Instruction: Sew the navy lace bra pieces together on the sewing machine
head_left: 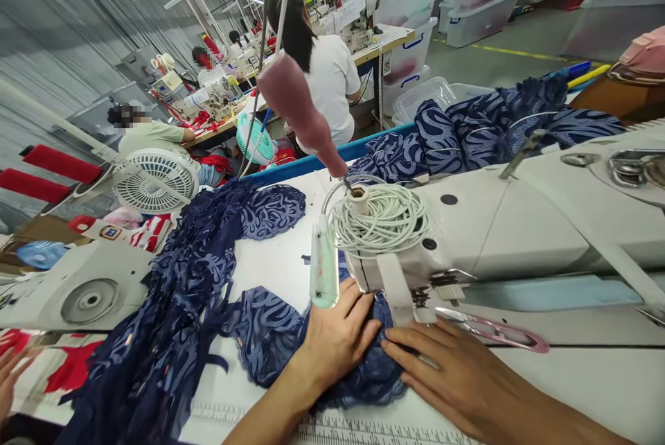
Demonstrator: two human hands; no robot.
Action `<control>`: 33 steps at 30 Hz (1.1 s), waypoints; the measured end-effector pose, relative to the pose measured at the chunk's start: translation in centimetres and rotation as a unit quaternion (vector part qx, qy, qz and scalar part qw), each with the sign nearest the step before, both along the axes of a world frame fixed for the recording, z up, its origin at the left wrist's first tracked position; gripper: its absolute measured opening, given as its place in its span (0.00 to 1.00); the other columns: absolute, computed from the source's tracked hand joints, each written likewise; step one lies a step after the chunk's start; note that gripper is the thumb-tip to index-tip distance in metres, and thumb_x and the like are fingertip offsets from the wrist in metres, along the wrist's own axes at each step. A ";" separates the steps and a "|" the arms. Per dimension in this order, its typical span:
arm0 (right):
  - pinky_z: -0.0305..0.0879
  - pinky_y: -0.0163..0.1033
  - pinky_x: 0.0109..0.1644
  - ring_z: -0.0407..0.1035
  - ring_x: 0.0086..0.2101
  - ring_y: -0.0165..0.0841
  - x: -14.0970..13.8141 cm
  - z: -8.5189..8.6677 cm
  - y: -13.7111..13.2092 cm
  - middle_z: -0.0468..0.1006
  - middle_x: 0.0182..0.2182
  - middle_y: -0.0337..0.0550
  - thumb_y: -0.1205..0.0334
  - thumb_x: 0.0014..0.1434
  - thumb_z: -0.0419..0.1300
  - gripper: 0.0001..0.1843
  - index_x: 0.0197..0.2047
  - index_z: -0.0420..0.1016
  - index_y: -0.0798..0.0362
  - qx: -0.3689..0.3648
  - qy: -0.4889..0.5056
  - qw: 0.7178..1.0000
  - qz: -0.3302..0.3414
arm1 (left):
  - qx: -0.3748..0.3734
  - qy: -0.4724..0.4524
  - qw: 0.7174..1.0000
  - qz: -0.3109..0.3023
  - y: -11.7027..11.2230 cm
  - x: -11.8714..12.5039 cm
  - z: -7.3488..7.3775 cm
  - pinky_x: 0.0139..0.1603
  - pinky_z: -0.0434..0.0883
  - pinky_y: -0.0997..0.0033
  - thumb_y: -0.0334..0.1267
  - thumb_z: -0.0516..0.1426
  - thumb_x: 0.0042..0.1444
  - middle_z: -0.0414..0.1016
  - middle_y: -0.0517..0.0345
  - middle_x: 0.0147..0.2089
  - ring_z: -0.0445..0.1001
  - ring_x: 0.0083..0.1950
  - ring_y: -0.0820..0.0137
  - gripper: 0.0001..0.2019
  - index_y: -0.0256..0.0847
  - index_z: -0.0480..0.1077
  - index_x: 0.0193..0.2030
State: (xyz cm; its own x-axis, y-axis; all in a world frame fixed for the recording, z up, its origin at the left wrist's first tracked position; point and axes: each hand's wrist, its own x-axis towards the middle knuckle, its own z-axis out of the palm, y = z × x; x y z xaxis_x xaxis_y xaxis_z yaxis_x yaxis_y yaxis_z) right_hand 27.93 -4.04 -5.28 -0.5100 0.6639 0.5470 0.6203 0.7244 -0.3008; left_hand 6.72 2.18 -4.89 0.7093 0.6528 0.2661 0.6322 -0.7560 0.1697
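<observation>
Beneath the head of a white sewing machine point(519, 223) lies a navy lace bra point(382, 372), its patterned cup point(267, 334) spread out to the left. My left hand point(337, 327) rests on the fabric close to the needle area, fingers slightly bent and thumb apart. From the right, my right hand point(447, 369) presses on the same fabric with its fingers stretched out flat. The needle and the fabric under it are hidden by the machine head and my fingers. Pink-handled scissors point(509, 334) lie on the machine bed just beyond my right hand.
A long heap of navy lace pieces point(171, 320) runs along the left. Bundled navy lace point(441, 136) lies behind the machine. A pink bulb-shaped object point(301, 105) hangs over coiled pale cord point(384, 216). A ruler scale point(364, 428) marks the front edge. A co-worker's hand point(13, 369) shows far left.
</observation>
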 end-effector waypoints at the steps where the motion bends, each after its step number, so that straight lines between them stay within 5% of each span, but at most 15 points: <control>1: 0.61 0.43 0.50 0.70 0.40 0.34 0.0 0.1 0.0 0.78 0.43 0.43 0.68 0.69 0.48 0.15 0.48 0.76 0.51 0.001 0.000 1.000 0.002 | 0.001 0.000 1.000 0.001 -0.1 0.0 0.0 0.54 0.74 0.60 0.40 0.54 0.66 0.77 0.48 0.52 0.77 0.50 0.60 0.18 0.37 0.66 0.61; 6: 0.62 0.43 0.52 0.71 0.42 0.34 0.3 -0.2 -0.1 0.79 0.45 0.43 0.67 0.69 0.49 0.15 0.49 0.76 0.50 0.010 -0.010 1.000 0.002 | -0.008 -0.001 1.000 0.005 0.5 -0.4 -0.5 0.57 0.72 0.58 0.41 0.53 0.67 0.77 0.47 0.54 0.76 0.53 0.58 0.16 0.39 0.69 0.57; 11: 0.63 0.45 0.55 0.72 0.46 0.36 0.4 -0.8 -0.1 0.80 0.49 0.45 0.62 0.72 0.46 0.19 0.55 0.75 0.52 0.039 -0.043 0.998 -0.028 | -0.023 -0.016 0.999 -0.022 3.4 -1.3 -1.3 0.59 0.71 0.57 0.40 0.51 0.68 0.79 0.50 0.49 0.78 0.49 0.62 0.14 0.44 0.71 0.56; 17: 0.65 0.49 0.57 0.71 0.51 0.39 0.7 -0.3 0.0 0.77 0.55 0.48 0.62 0.70 0.50 0.17 0.56 0.75 0.51 0.045 -0.064 0.997 -0.009 | -0.042 -0.017 0.998 -0.043 5.5 -1.5 -0.5 0.61 0.69 0.56 0.40 0.52 0.67 0.77 0.50 0.52 0.76 0.52 0.61 0.13 0.44 0.73 0.54; 20: 0.67 0.49 0.56 0.72 0.50 0.38 1.2 -0.3 -0.1 0.78 0.52 0.50 0.67 0.68 0.52 0.16 0.56 0.74 0.52 0.056 -0.049 0.997 0.006 | -0.044 -0.014 0.999 -0.026 3.7 -2.0 0.0 0.65 0.66 0.49 0.38 0.51 0.67 0.74 0.47 0.58 0.73 0.58 0.61 0.15 0.43 0.70 0.58; 26: 0.70 0.39 0.41 0.77 0.38 0.34 -0.5 -0.2 0.4 0.82 0.41 0.46 0.71 0.69 0.47 0.18 0.57 0.70 0.52 0.062 -0.008 0.997 -0.053 | -0.110 -0.018 0.992 0.057 -4.5 -3.8 -0.1 0.70 0.51 0.29 0.35 0.53 0.66 0.64 0.42 0.68 0.58 0.72 0.54 0.27 0.42 0.54 0.71; 29: 0.60 0.35 0.25 0.74 0.24 0.31 -4.0 0.2 1.3 0.80 0.27 0.38 0.68 0.67 0.50 0.12 0.50 0.71 0.51 -0.017 -0.113 0.989 -0.091 | -0.140 -0.071 0.984 0.082 -6.5 -5.1 0.3 0.70 0.56 0.34 0.37 0.55 0.64 0.62 0.44 0.69 0.58 0.72 0.54 0.27 0.45 0.57 0.70; 33: 0.42 0.39 0.20 0.64 0.14 0.32 -8.9 1.5 1.0 0.68 0.14 0.33 0.75 0.52 0.57 0.09 0.32 0.67 0.51 0.013 -0.165 0.982 -0.091 | -0.159 -0.201 0.938 0.232 -7.4 -9.2 1.2 0.63 0.70 0.46 0.38 0.53 0.65 0.69 0.45 0.64 0.71 0.62 0.58 0.23 0.44 0.61 0.66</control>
